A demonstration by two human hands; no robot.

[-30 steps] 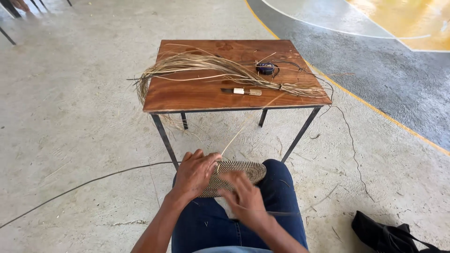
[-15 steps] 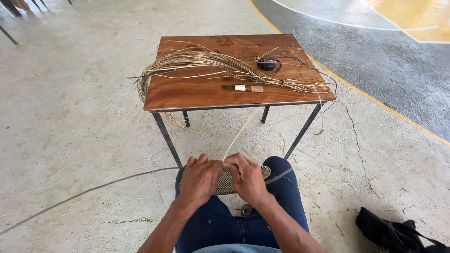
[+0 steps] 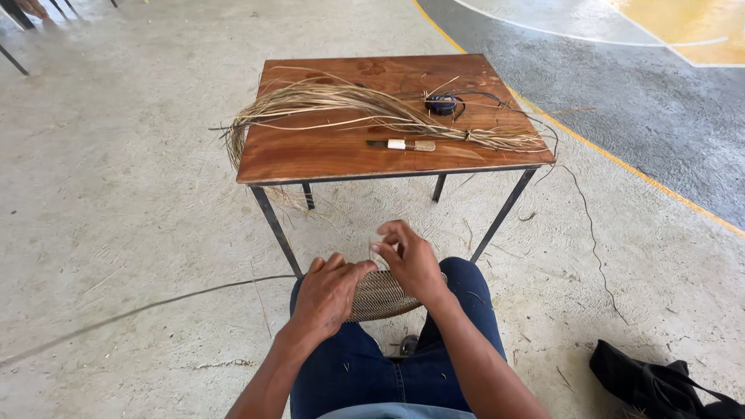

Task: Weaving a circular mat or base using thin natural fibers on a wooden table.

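Weaving (image 3: 382, 296), a flat coiled mat of pale fibre, is lying across the person's lap, near the table (image 3: 326, 159), and the stitching step looks to be under way. Left hand (image 3: 327, 293) is clamping its near left edge, fingers closed over it. Right hand (image 3: 410, 260) is pinching, fingertips together, seemingly drawing a thin strand at the far rim; next it likely needs pulling snug.

Left hand (image 3: 330, 291) curled, knuckles up, over lap; right hand (image 3: 411, 260) raised beside it, fingertips pinched.
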